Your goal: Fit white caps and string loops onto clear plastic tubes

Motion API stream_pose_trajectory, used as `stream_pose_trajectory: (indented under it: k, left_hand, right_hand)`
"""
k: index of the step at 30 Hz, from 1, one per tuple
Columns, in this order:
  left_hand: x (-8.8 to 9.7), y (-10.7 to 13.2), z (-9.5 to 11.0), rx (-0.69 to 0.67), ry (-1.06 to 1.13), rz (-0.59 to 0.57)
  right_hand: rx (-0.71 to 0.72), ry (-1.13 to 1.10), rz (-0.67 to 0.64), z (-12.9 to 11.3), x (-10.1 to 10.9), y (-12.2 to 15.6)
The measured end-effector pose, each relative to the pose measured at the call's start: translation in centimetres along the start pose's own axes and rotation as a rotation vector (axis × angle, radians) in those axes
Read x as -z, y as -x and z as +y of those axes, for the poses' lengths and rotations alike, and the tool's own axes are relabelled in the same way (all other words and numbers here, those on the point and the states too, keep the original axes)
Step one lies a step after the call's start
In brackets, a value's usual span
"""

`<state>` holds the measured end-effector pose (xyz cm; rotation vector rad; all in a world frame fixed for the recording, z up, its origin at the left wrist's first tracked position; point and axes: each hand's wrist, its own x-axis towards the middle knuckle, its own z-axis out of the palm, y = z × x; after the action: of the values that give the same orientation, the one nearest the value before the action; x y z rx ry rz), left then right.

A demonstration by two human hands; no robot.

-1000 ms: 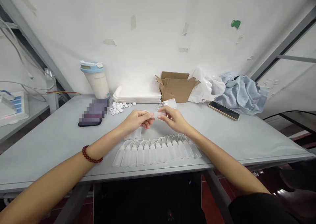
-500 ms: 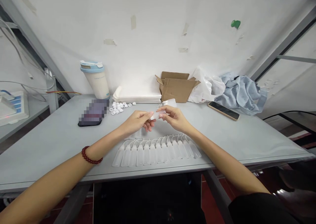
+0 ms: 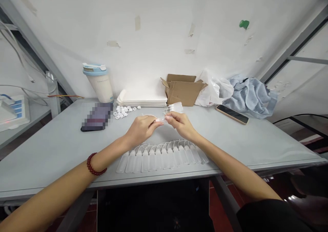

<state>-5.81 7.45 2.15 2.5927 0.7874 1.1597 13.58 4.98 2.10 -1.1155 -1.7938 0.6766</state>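
Note:
Above the middle of the table, my left hand (image 3: 142, 128) and my right hand (image 3: 180, 124) meet, both closed on a small translucent plastic bottle (image 3: 160, 120). The left thumb and fingers pinch its white neck end, and my right fingertips grip the other end. Fingers cover most of it. A thin white tube arcs over the left fingers. Below my hands, a row of translucent bottles (image 3: 157, 158) with white tops and thin curved tubes lies along the front edge. Several similar bottles (image 3: 177, 107) lie just behind my right hand.
White caps (image 3: 123, 111) are scattered behind my left hand, beside a blurred dark phone (image 3: 96, 117) and a cup (image 3: 101, 87). Along the wall are stacked white sheets (image 3: 143, 99), a cardboard box (image 3: 184, 92), a plastic bag (image 3: 215, 90), blue cloth (image 3: 252, 95) and another phone (image 3: 232, 114).
My left hand has turned over, its back now upward and its fingers curled in at the bottle's neck end. My right fingers have closed more tightly round the bottle.

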Motion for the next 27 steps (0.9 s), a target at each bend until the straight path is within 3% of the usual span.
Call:
stream_pose_trajectory:
  k: [2,4,6,10,13,16,19,24,25,27]
  left_hand:
    - [-0.2,0.1,-0.3,-0.076,-0.049,0.049]
    - [-0.2,0.1,-0.4,-0.041,-0.022,0.062]
    - [0.1,-0.2,-0.2,0.117,0.121,-0.007]
    - [0.8,-0.9,0.4,0.564,0.628,-0.325]
    - [1.0,-1.2,0.5,0.698,0.799,-0.404]
    - [0.9,-1.0,0.7,0.66,0.778,-0.356]
    - [0.6,-0.6,0.8,0.559,0.616,-0.315]
    - [-0.1,0.0,0.3,0.112,0.094,-0.22]
    - [-0.1,0.0,0.2,0.049,0.035,-0.203]
    - [0.1,-0.1,0.2,0.048,0.018,-0.196]
  right_hand:
    - [-0.067,-0.095,-0.033,-0.1,0.0,-0.1]
    - [-0.105,-0.169,-0.056,-0.2,0.0,-0.2]
    - [-0.098,-0.195,-0.054,-0.2,0.0,-0.3]
    - [-0.017,-0.171,-0.049,-0.2,0.0,-0.3]
    - [0.012,-0.093,-0.05,-0.1,-0.1,-0.2]
    - [0.009,-0.017,-0.032,0.0,-0.1,-0.1]
    - [-0.021,-0.047,-0.025,0.3,-0.3,-0.1]
    - [-0.165,-0.221,-0.052,0.8,-1.1,-0.2]
    - [-0.18,-0.234,-0.045,0.8,-1.3,-0.2]
    - [-0.186,-0.252,0.005,0.6,-1.3,-0.3]
